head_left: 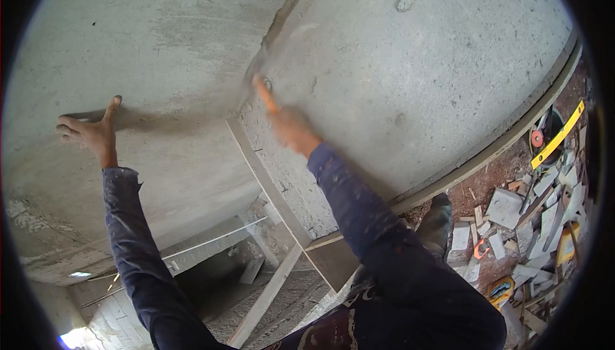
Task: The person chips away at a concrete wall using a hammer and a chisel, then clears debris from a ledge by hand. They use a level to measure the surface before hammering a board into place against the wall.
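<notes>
My right hand (293, 129) is closed around the orange handle of a hand tool (265, 95). The tool's head is smeared by motion, so its kind does not show. It is at the corner where the rough concrete slab (384, 81) meets the grey concrete wall (173, 36), beside a dark gap (280, 20) along that joint. On the left, my left hand (96, 133) lies against the wall with thumb and fingers spread, holding nothing.
A wooden form board (266, 180) edges the slab, and a plank brace (266, 299) slants below it. At right, a yellow level (558, 135), broken tile pieces (506, 208) and wood scraps cover the reddish ground. A dark opening (214, 273) lies below.
</notes>
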A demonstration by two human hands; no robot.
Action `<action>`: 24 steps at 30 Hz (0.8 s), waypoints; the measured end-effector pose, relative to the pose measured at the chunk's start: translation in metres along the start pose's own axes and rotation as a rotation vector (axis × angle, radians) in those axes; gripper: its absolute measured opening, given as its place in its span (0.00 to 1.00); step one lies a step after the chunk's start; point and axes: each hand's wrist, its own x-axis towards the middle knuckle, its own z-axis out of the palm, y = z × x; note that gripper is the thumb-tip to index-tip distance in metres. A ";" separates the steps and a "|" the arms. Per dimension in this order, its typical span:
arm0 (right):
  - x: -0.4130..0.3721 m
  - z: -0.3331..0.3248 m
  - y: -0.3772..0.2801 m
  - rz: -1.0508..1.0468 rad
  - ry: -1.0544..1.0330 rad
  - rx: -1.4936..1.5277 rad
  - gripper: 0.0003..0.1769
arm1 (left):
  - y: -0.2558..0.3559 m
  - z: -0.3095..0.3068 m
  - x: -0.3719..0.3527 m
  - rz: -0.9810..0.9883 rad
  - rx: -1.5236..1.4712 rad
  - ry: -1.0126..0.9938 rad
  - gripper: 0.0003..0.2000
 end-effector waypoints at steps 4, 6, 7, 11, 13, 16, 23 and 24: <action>-0.005 0.004 0.007 -0.194 0.409 -0.053 0.28 | 0.000 0.002 -0.001 0.030 0.009 0.025 0.76; -0.027 -0.048 -0.020 -0.670 0.878 -0.045 0.35 | -0.003 0.004 0.000 0.044 -0.009 0.020 0.76; -0.051 -0.079 -0.059 -0.724 0.816 0.235 0.32 | -0.004 0.007 -0.001 0.048 -0.025 0.041 0.76; -0.076 -0.121 -0.133 -1.410 0.988 0.655 0.29 | -0.005 0.006 -0.002 0.085 0.000 0.075 0.76; 0.011 -0.072 -0.087 -1.121 1.303 0.727 0.30 | -0.002 0.005 -0.002 0.071 -0.027 0.074 0.76; 0.039 -0.022 0.016 -0.323 0.235 -0.229 0.28 | -0.004 0.007 -0.002 0.064 -0.012 0.069 0.76; -0.046 -0.102 -0.053 -0.906 0.628 0.442 0.30 | -0.003 0.008 -0.006 0.056 -0.023 0.061 0.76; -0.067 -0.114 -0.095 -1.218 0.987 0.241 0.26 | -0.003 0.010 -0.005 0.060 -0.018 0.073 0.76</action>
